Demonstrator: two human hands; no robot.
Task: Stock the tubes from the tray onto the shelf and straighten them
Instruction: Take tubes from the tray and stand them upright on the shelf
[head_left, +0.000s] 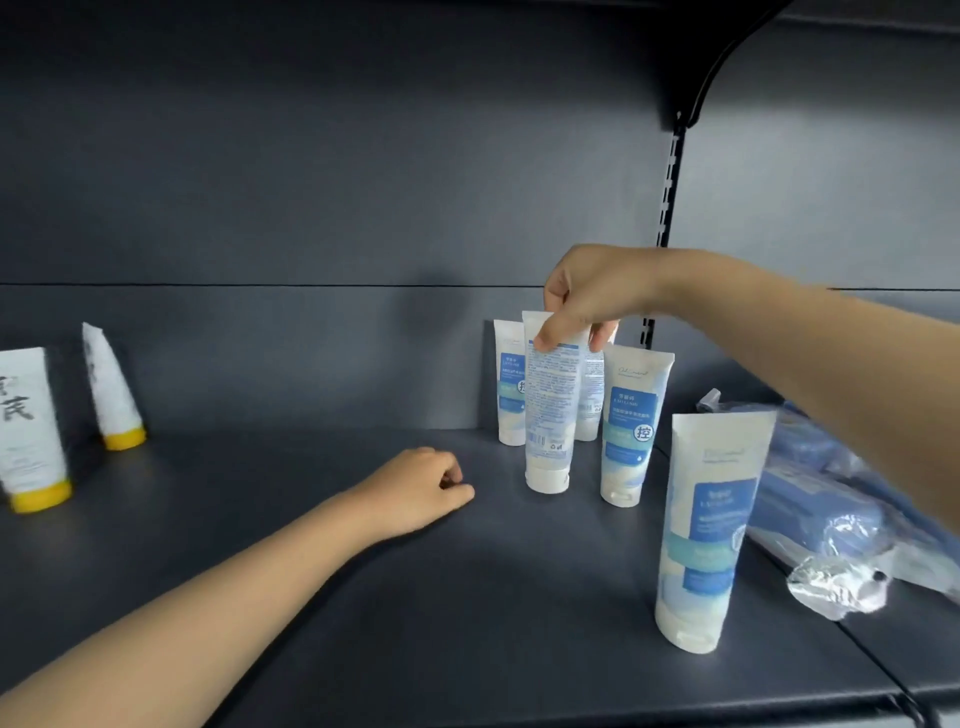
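Note:
Several white-and-blue tubes stand cap-down on the dark shelf (363, 597). My right hand (592, 296) pinches the top of one tube (550, 410), whose back label faces me. Behind it stand a tube at the left (510, 384) and another, mostly hidden (591, 400). To the right is a tube showing its front label (631, 426), and a larger-looking one stands nearest me (706, 530). My left hand (421, 488) rests on the shelf to the left of the tubes, fingers loosely curled, holding nothing. No tray is in view.
Two white tubes with yellow caps stand at the far left, one upright (31, 431) and one leaning (111, 389). Blue packs in clear plastic wrap (831, 514) lie on the neighbouring shelf at the right. A slotted upright (667, 208) divides the two bays.

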